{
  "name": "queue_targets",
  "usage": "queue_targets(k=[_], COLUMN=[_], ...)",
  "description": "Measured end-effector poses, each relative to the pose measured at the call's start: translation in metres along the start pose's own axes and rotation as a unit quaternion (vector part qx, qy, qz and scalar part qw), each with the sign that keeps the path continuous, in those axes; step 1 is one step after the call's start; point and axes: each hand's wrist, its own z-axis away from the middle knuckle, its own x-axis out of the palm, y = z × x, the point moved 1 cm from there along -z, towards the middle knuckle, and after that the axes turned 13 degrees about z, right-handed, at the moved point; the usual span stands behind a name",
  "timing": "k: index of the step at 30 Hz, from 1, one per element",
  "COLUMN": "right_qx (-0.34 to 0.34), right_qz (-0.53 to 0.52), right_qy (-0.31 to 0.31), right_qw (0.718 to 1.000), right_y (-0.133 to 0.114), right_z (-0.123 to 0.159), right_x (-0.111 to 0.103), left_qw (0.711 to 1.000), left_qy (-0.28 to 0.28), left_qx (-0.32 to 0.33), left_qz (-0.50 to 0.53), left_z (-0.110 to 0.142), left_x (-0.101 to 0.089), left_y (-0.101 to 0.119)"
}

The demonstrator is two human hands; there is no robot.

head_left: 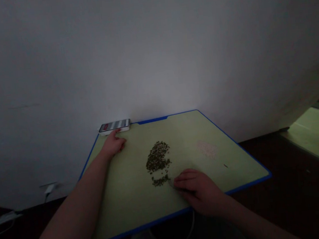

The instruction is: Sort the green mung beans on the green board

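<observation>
My left hand [113, 144] reaches to the back left corner of the board, index finger stretched out against a phone [115, 125] with a lit screen. Its other fingers are partly curled and hold nothing. On the pale yellow board [134, 209] lies a pile of small dark and light grains [157, 157]. A smaller cluster of grains [160, 181] sits just in front of it. Beside that cluster rests my right hand [196, 188], fingers pressed together at its right edge. What they pinch, perhaps something thin, is too dim to name.
A patch of pale small pieces [207, 148] lies right of the pile. Near it is a thin dark sliver [225, 165]. The board has a blue rim [248, 184] and its back edge stands by a grey wall [152, 51]. A white plug [49, 189] is at lower left.
</observation>
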Motion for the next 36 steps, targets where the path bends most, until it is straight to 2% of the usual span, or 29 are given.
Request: queue_targets(k=[5, 11, 13, 17, 22, 27, 30, 36], right_qx=[-0.002, 0.002, 0.004, -0.005, -0.020, -0.029, -0.026, -0.018], right_qz=[-0.013, -0.011, -0.009, 0.002, 0.021, 0.028, 0.037, 0.039], right_qy=[-0.009, 0.002, 0.003, 0.004, 0.013, 0.016, 0.013, 0.019], right_qw=[1.000, 1.000, 1.000, 1.000, 1.000, 0.999, 0.999, 0.999], right_y=[0.001, 0.003, 0.003, 0.003, 0.002, 0.004, 0.004, 0.004], right_z=[0.000, 0.003, 0.004, 0.005, 0.006, 0.010, 0.011, 0.012], right_x=[0.000, 0.002, 0.002, 0.002, 0.003, 0.005, 0.006, 0.005], left_qw=[0.999, 0.999, 1.000, 0.999, 0.996, 0.995, 0.994, 0.995], left_qy=[0.001, 0.000, 0.007, -0.028, -0.008, 0.008, -0.017, -0.022], left_qx=[-0.017, -0.021, -0.013, 0.032, 0.061, 0.087, 0.091, 0.087], left_qz=[-0.043, -0.028, 0.003, 0.008, -0.065, -0.047, -0.059, -0.038], left_z=[-0.010, -0.003, -0.002, 0.000, 0.007, 0.020, 0.024, 0.026], left_x=[-0.001, -0.001, -0.001, -0.001, 0.001, -0.001, -0.003, -0.003], left_y=[0.002, 0.006, 0.003, -0.010, -0.018, -0.018, -0.016, -0.010])
